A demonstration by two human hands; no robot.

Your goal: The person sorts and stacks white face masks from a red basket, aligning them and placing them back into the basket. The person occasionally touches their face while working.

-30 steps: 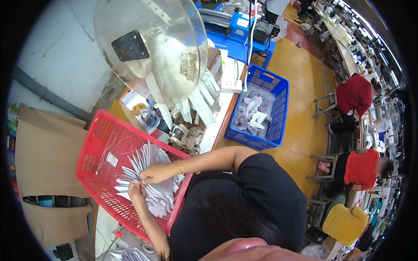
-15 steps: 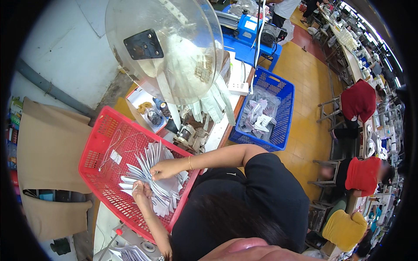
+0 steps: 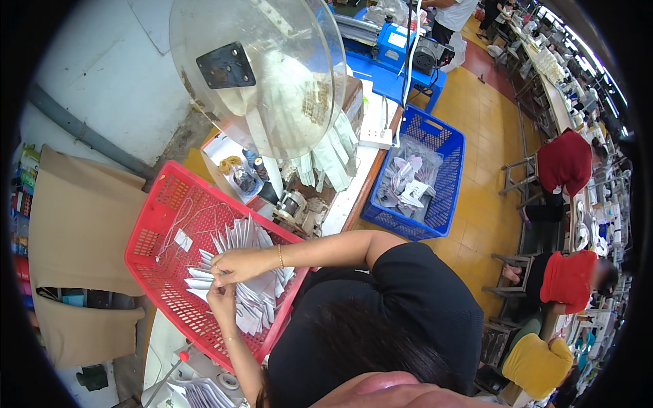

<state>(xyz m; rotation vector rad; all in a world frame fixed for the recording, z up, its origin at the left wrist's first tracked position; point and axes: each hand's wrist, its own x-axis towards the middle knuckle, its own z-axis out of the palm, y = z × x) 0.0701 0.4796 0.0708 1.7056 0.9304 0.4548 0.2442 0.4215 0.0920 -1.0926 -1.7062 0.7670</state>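
Observation:
In front of me stands a red plastic basket (image 3: 151,234) with a fanned stack of folded white fabric pieces (image 3: 255,309) in it. My right hand (image 3: 235,265), with a thin bracelet at its wrist, reaches over the stack with its fingers pinched together. Close below it, almost touching, is my left hand (image 3: 221,299), its fingers also closed. Whatever lies between the fingertips is too small or hidden to name. Loose pale threads (image 3: 178,224) and a small white tag (image 3: 182,239) lie at the basket's far left.
Beyond the basket are a small metal machine (image 3: 294,207) and a large clear round disc (image 3: 265,75). A blue basket (image 3: 454,170) of bagged pieces stands on the floor to the right. More folded pieces (image 3: 204,393) lie at lower left. Several people sit at benches on the right.
My right hand has moved left, from the middle of the stack toward my left hand. Both hands now meet over the stack's left side.

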